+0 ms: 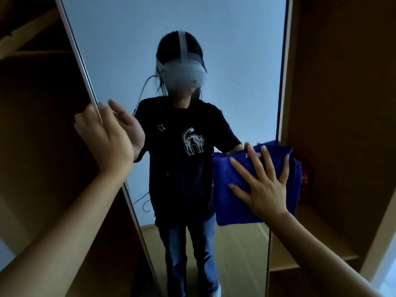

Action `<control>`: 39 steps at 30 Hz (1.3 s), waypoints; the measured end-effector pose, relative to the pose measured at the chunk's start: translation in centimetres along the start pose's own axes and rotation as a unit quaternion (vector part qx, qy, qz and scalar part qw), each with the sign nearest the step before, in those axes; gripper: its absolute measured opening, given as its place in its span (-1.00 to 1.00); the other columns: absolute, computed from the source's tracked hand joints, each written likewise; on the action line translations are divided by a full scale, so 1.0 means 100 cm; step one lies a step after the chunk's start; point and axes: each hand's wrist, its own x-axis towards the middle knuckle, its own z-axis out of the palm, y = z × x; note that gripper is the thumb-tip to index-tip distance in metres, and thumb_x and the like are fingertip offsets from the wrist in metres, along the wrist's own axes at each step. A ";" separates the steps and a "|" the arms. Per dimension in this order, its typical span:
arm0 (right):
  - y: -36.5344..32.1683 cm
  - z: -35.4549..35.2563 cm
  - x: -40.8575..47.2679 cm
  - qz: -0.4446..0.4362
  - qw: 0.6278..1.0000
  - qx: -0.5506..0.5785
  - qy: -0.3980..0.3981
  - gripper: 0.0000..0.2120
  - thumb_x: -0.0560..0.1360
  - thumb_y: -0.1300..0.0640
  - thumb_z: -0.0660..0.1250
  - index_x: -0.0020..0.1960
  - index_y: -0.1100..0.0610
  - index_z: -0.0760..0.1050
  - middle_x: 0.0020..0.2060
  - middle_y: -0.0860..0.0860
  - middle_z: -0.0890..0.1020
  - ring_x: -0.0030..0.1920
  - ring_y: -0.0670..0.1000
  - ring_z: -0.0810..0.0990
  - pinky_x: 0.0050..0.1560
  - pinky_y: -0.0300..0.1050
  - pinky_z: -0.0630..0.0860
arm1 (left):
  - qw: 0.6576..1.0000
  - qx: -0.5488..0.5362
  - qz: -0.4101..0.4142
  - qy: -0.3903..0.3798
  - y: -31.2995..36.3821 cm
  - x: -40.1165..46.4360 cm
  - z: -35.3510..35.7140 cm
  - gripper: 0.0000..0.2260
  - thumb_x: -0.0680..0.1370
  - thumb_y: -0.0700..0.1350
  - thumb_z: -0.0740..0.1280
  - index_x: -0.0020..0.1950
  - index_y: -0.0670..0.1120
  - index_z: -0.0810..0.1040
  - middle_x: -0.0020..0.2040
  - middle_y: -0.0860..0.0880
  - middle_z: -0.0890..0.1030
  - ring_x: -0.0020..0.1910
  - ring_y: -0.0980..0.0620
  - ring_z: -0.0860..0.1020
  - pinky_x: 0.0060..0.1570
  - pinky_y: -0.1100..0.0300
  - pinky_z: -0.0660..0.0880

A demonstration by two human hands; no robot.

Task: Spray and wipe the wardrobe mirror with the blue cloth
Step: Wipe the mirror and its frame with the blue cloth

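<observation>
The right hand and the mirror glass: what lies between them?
In the head view, the folded blue cloth lies between the right hand and the wardrobe mirror; straight, spread fingers press it flat on the glass, near the right edge.

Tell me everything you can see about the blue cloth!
The blue cloth is deep blue and fuzzy-looking, like a soft towel. It is folded into a thick squarish pad, with layered edges showing on its right side and a small pale tag near the top. It lies flat against the wardrobe mirror, low on the glass by the right edge. The right hand presses on it with fingers spread straight. The mirror shows its reflection just behind.
</observation>
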 end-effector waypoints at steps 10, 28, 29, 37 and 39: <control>0.017 -0.113 0.219 0.079 0.989 0.037 0.121 -0.41 0.57 -0.38 -0.17 0.56 -0.24 -0.03 0.58 -0.06 0.05 0.58 0.10 -0.04 0.47 0.39 -0.12 | 1.000 0.001 -0.009 0.024 0.008 -0.005 0.003 -0.63 0.65 -0.05 0.03 0.08 -0.28 0.51 0.09 -0.27 0.48 0.13 -0.15 0.42 0.10 0.30 0.25; -0.117 -0.018 0.061 -0.170 0.985 0.005 0.003 -0.41 0.57 -0.31 0.06 0.55 -0.24 0.02 0.58 -0.04 0.06 0.58 0.06 -0.10 0.44 0.41 -0.25 | 0.996 -0.085 -0.034 -0.008 0.022 -0.004 -0.018 -0.43 0.55 0.19 -0.09 0.01 -0.23 0.51 0.05 -0.30 0.53 0.08 -0.21 0.50 0.12 -0.10 0.42; -0.126 -0.027 0.080 -0.167 0.986 0.009 0.009 -0.42 0.58 -0.31 0.04 0.56 -0.24 0.01 0.58 -0.04 0.05 0.58 0.07 -0.08 0.43 0.41 -0.26 | 0.995 -0.084 -0.039 -0.027 0.020 -0.001 -0.021 -0.51 0.59 0.15 -0.08 -0.09 -0.16 0.49 0.03 -0.28 0.54 0.05 -0.19 0.52 0.10 -0.08 0.43; -0.113 -0.113 0.238 -0.045 0.994 0.044 0.088 -0.44 0.58 -0.35 -0.14 0.55 -0.27 -0.02 0.59 -0.07 0.02 0.58 0.06 -0.05 0.46 0.40 -0.20 | 0.981 -0.149 -0.051 -0.115 0.007 0.014 -0.035 -0.57 0.68 0.07 -0.08 -0.12 -0.10 0.46 -0.25 -0.01 0.54 -0.28 0.18 0.54 -0.25 0.28 0.42; -0.088 -0.116 0.238 -0.010 0.993 0.047 0.108 -0.45 0.59 -0.36 -0.15 0.55 -0.27 0.00 0.58 -0.08 0.05 0.58 0.05 -0.02 0.47 0.39 -0.16 | 0.984 -0.143 -0.052 -0.091 0.007 0.013 -0.030 -0.63 0.68 0.04 -0.05 -0.20 0.01 0.43 -0.29 0.04 0.50 -0.30 0.22 0.51 -0.25 0.32 0.41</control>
